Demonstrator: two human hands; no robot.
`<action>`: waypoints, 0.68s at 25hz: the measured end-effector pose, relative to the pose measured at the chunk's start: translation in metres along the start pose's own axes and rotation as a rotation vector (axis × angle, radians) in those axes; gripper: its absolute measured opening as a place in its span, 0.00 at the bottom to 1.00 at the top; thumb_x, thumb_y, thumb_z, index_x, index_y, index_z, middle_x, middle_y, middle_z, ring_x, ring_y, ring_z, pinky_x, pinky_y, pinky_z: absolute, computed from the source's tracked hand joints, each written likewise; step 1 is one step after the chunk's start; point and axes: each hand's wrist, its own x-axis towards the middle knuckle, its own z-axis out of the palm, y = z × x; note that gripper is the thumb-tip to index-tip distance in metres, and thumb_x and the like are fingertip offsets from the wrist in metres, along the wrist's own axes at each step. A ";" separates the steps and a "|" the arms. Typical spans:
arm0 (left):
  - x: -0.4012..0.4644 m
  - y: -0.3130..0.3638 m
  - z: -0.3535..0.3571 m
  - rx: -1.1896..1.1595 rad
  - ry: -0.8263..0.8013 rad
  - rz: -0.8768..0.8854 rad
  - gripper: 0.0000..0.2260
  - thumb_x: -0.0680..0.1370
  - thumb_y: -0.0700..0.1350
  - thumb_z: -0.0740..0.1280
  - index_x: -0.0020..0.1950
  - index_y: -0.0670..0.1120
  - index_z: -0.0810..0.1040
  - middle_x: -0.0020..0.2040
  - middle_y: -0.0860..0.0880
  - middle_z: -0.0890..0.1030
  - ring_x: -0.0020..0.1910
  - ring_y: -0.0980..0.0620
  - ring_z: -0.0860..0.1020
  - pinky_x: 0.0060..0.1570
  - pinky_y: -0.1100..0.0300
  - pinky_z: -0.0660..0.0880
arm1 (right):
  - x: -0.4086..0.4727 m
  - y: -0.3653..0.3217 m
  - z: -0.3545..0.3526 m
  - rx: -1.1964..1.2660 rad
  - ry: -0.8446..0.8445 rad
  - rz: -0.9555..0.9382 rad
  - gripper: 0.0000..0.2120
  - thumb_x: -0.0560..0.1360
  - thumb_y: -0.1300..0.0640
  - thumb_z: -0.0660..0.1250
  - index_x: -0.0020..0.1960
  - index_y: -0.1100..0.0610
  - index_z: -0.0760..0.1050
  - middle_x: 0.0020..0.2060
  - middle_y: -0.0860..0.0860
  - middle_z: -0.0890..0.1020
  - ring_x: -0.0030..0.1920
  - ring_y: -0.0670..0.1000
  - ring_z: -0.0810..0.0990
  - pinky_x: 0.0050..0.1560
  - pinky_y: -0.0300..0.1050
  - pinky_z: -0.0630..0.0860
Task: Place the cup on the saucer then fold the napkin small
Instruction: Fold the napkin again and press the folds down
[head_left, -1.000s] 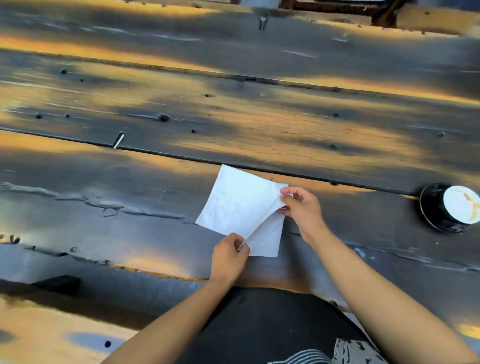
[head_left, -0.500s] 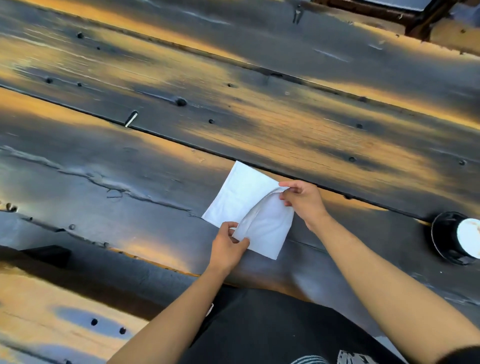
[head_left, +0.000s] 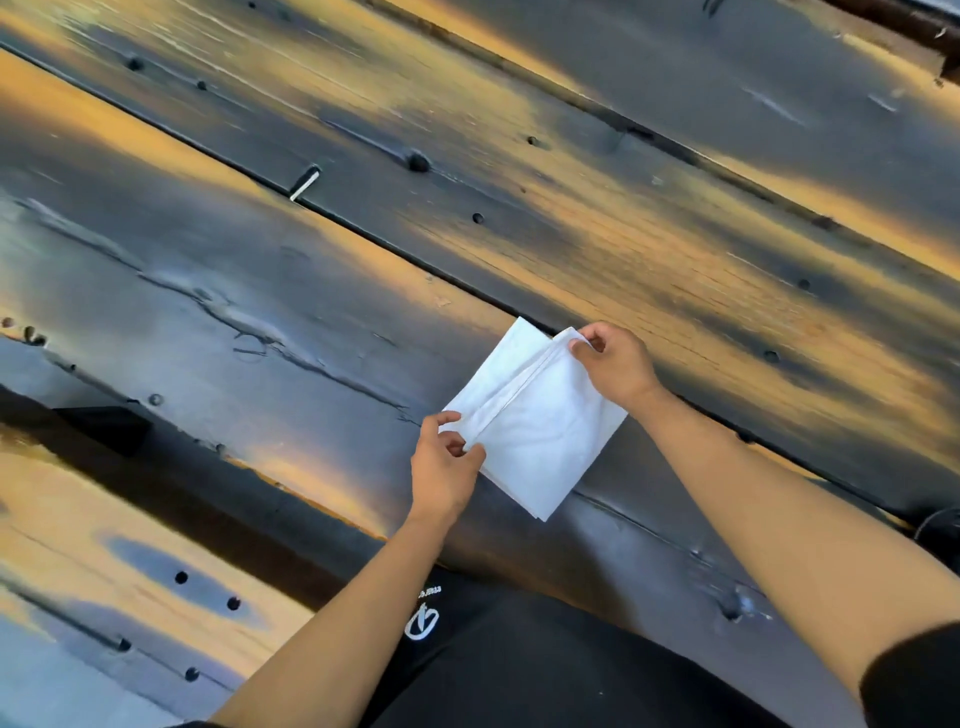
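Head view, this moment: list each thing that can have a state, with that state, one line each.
napkin: white, lying on the table, partly folded, top flap being brought over.
left hand: pinching the napkin's near-left corner.
right hand: pinching the flap's far corner, lifted.
table: dark worn wooden planks, napkin resting on it.
cup and saucer: not clearly in view; only a dark sliver at the right edge.

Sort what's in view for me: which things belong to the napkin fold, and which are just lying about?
In the job:
- napkin, partly folded
- left hand, pinching its near edge
- right hand, pinching its far corner

Lying about:
- wooden table
- dark object at the table's left edge
- dark rim at far right, mostly cut off
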 end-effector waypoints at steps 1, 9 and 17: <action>0.003 0.001 -0.002 -0.007 0.026 -0.012 0.17 0.75 0.41 0.72 0.60 0.53 0.73 0.40 0.49 0.78 0.36 0.59 0.76 0.32 0.72 0.72 | 0.007 -0.002 0.005 0.001 -0.013 -0.001 0.07 0.79 0.53 0.66 0.49 0.55 0.80 0.41 0.46 0.81 0.41 0.46 0.76 0.39 0.38 0.70; 0.017 -0.002 -0.013 0.155 0.139 -0.098 0.08 0.78 0.49 0.70 0.55 0.51 0.76 0.44 0.55 0.82 0.43 0.58 0.81 0.36 0.72 0.70 | 0.036 -0.015 0.041 -0.057 -0.039 -0.073 0.05 0.80 0.53 0.65 0.48 0.52 0.79 0.35 0.40 0.77 0.37 0.41 0.74 0.36 0.34 0.67; 0.023 -0.004 -0.017 0.479 0.169 0.020 0.08 0.77 0.50 0.68 0.48 0.47 0.73 0.42 0.50 0.78 0.42 0.49 0.77 0.43 0.53 0.77 | 0.032 -0.014 0.054 -0.167 0.151 -0.074 0.12 0.79 0.45 0.64 0.52 0.53 0.77 0.45 0.47 0.82 0.46 0.50 0.79 0.47 0.47 0.77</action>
